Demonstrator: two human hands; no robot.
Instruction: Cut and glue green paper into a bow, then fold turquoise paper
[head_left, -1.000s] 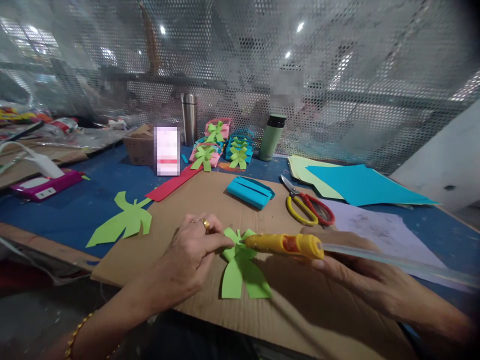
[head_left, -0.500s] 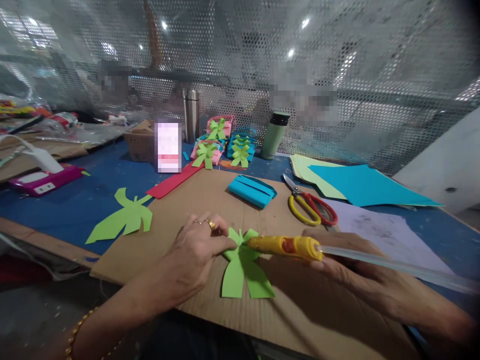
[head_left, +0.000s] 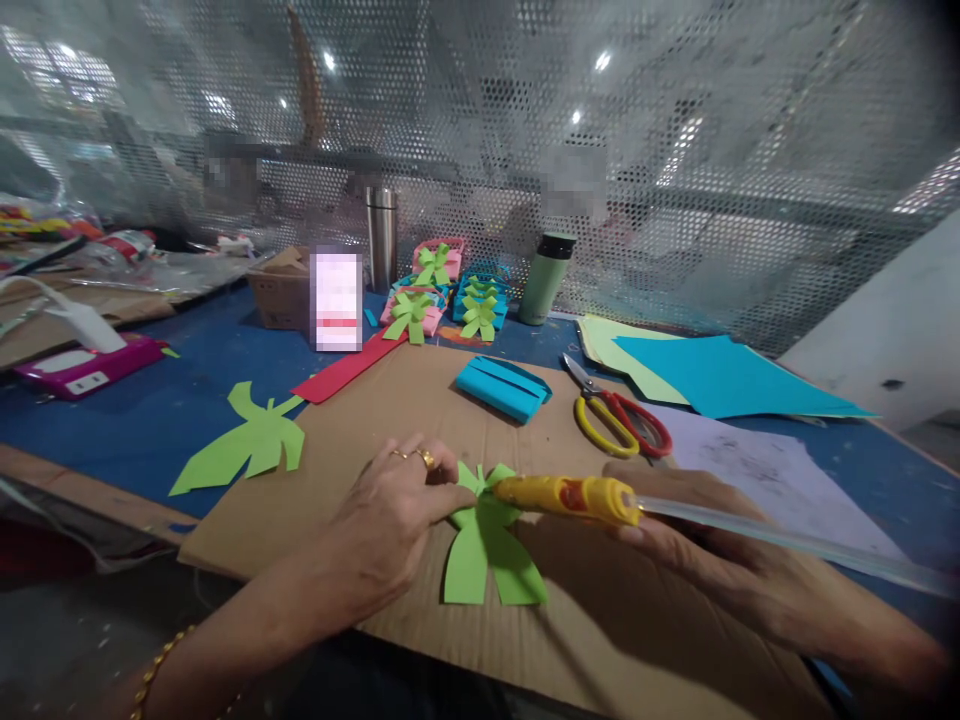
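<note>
A green paper bow lies on a brown cardboard sheet, its two tails toward me. My left hand pinches the bow's upper left loop between thumb and fingers. In my right hand is a yellow hot glue gun with a long clear glue stick out of its back. Its nozzle touches or nearly touches the bow's centre; the exact contact is hidden. Beyond my hands lies a folded blue paper piece. Scissors with yellow and red handles rest to its right.
At left lie a green paper cutout, a red paper strip and a purple power strip. Behind are small bow-trimmed paper baskets, a steel flask, a green bottle and a cardboard box. Blue sheets lie right.
Both hands, the bow and the glue gun keep nearly the same positions. The whole view has shifted slightly, with things appearing a little lower.
</note>
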